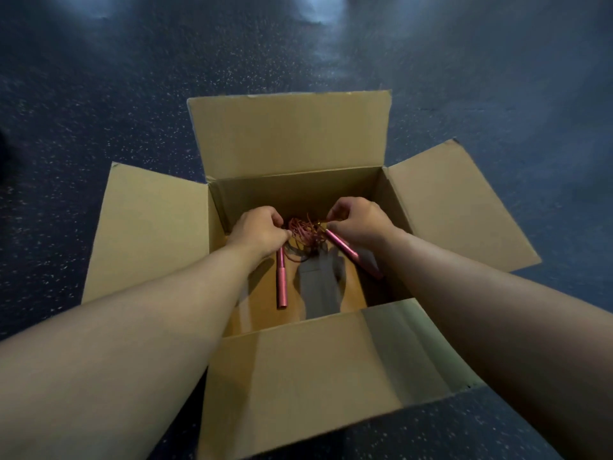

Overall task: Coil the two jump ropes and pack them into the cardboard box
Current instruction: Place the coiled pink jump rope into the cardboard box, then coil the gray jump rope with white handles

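Note:
An open cardboard box (288, 141) stands on the floor with all its flaps spread out. Both my hands reach down inside it. A pink jump rope lies in a loose coil (303, 229) on the box bottom between my hands. My left hand (257, 232) is closed around the top of one pink handle (282, 280), which points toward me. My right hand (360, 220) pinches the cord end of the other pink handle (348, 249), which slants to the right. A darker cord shows beneath the pink coil. I see no other handles.
Dark blue speckled floor (99, 94) surrounds the box on every side. A strip of grey tape (320, 287) runs along the box bottom seam. The near flap (318, 376) lies between my forearms.

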The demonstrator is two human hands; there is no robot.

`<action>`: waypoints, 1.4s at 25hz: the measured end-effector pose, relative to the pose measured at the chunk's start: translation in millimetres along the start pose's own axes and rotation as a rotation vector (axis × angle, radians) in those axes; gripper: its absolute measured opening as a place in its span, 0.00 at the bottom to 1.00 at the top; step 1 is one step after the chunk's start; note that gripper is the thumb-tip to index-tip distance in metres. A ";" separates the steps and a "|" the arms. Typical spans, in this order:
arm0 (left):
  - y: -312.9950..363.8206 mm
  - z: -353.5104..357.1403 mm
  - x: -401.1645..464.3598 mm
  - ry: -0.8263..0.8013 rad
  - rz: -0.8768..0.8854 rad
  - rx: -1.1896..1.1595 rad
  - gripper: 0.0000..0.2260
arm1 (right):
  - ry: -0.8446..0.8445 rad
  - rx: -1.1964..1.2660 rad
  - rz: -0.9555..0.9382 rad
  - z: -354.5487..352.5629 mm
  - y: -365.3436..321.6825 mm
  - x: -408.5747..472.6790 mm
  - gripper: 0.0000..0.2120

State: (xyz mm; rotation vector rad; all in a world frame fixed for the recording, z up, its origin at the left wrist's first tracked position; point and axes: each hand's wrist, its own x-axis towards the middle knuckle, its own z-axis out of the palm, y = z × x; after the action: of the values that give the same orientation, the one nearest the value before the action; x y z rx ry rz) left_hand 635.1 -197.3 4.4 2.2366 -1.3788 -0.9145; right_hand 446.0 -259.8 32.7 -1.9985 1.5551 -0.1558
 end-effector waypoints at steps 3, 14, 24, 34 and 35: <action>38.5 -33.1 -39.4 -0.049 0.199 0.073 0.12 | 0.017 -0.047 -0.049 -47.4 -12.7 -50.0 0.09; 274.3 -63.0 -329.7 -0.146 1.075 0.395 0.13 | 0.479 -0.135 0.106 -241.3 24.1 -424.7 0.07; 376.3 112.8 -614.3 -0.482 1.661 0.453 0.12 | 0.738 -0.094 0.635 -232.9 149.2 -787.5 0.08; 325.2 295.4 -911.0 -0.994 2.105 0.548 0.12 | 0.797 0.020 1.384 -71.6 149.7 -1117.6 0.10; 308.1 306.4 -936.5 -1.039 2.159 0.557 0.12 | 0.806 0.044 1.442 -51.8 144.2 -1139.0 0.10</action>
State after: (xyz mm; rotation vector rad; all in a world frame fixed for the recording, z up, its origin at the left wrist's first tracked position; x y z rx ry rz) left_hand -72.4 501.5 281.9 -0.7388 -3.0785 -0.5495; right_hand -49.6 742.9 296.9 -0.3284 3.0094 -0.3964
